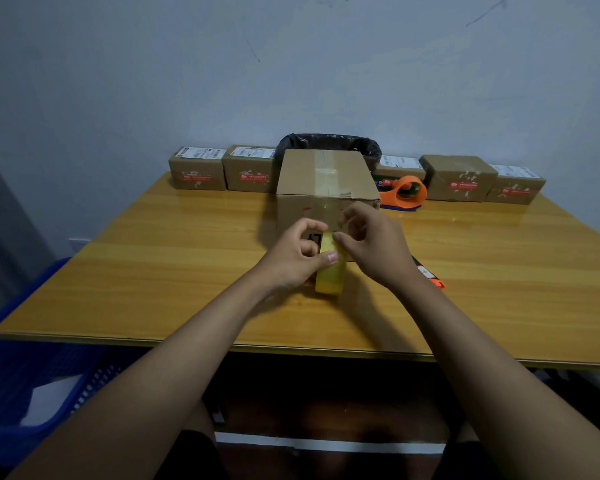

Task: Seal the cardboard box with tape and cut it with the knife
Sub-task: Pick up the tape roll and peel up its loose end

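A cardboard box [326,174] stands in the middle of the wooden table [153,258], flaps closed, with a strip of clear tape running along its top seam. In front of it a yellowish roll of tape [329,278] stands on edge. My left hand [295,258] grips the roll from the left, thumb on its rim. My right hand [371,244] pinches the tape's loose end at the top of the roll, close to the box's front face. A knife with an orange and black handle [430,275] lies on the table, mostly hidden under my right wrist.
An orange tape dispenser [407,192] sits right of the box. Several small sealed parcels [198,171] line the table's back edge, and a bin with a black bag [329,143] stands behind the box. A blue plastic crate [32,368] is on the floor at the left.
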